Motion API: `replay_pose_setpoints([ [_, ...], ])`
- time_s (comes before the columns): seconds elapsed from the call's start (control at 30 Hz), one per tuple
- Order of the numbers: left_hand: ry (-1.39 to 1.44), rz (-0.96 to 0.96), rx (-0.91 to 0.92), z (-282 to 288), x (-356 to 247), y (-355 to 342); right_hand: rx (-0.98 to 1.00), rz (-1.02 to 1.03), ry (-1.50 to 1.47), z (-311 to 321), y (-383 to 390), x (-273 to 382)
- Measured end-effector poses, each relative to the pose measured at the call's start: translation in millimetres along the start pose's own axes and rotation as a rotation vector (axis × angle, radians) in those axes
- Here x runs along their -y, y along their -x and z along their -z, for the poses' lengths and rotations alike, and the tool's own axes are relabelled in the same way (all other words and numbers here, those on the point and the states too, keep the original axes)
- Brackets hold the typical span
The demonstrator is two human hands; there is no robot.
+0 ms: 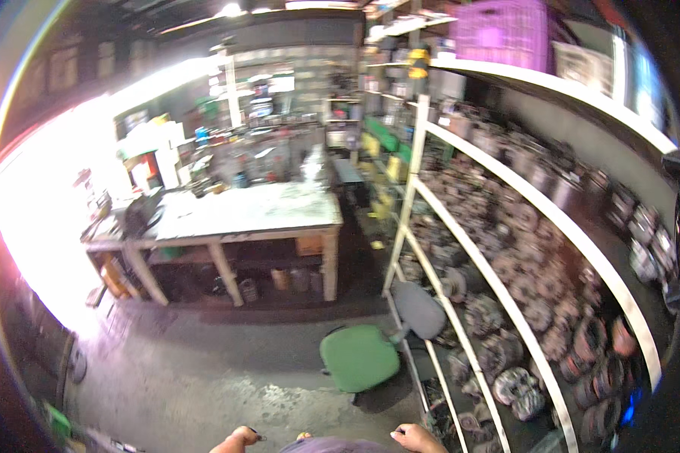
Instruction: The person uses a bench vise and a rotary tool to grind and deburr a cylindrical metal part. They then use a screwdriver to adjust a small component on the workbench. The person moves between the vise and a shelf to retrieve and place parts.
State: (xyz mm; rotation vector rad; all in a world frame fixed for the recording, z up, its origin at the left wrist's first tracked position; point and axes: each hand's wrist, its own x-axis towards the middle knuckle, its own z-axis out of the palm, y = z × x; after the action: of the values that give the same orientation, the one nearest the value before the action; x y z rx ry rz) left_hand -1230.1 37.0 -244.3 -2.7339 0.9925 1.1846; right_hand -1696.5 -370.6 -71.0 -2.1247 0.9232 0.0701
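My left hand (238, 439) is at the lower edge, left of my body. A small dark spot shows at its tip, and I cannot make out whether it is a held thing. To the right, my right hand (417, 438) shows a part pointing inward, with the other fingers cut off by the edge. Both hands are low, above the grey floor (204, 362), apart from each other. Nearest to the right hand is a chair with a green seat (360, 358) and a grey backrest (420, 310), standing in front of it without contact.
A long workbench (249, 208) with a pale top stands ahead, tools and parts along its back. On the right, white-edged shelves (499, 291) hold many dark metal parts. A purple crate (500, 36) sits on the top shelf. Bright light enters at a left opening (38, 226).
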Motion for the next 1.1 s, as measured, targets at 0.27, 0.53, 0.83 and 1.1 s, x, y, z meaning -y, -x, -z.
replay_pose_setpoints([
  [0.27,-0.043,0.323,0.192,5.4,170.9,126.1,0.341,-0.516,0.170,-78.1,-128.3,-111.6],
  [0.53,0.504,0.665,0.145,-39.5,172.5,157.9,0.449,-0.468,0.247,-93.2,-290.0,65.3],
  [0.83,0.602,0.524,0.088,20.3,170.5,72.2,0.559,-0.279,0.480,-170.9,-556.3,218.5],
  [1.1,1.205,0.969,-0.444,168.4,217.3,20.5,0.394,0.239,0.595,-246.2,-748.9,447.7],
])
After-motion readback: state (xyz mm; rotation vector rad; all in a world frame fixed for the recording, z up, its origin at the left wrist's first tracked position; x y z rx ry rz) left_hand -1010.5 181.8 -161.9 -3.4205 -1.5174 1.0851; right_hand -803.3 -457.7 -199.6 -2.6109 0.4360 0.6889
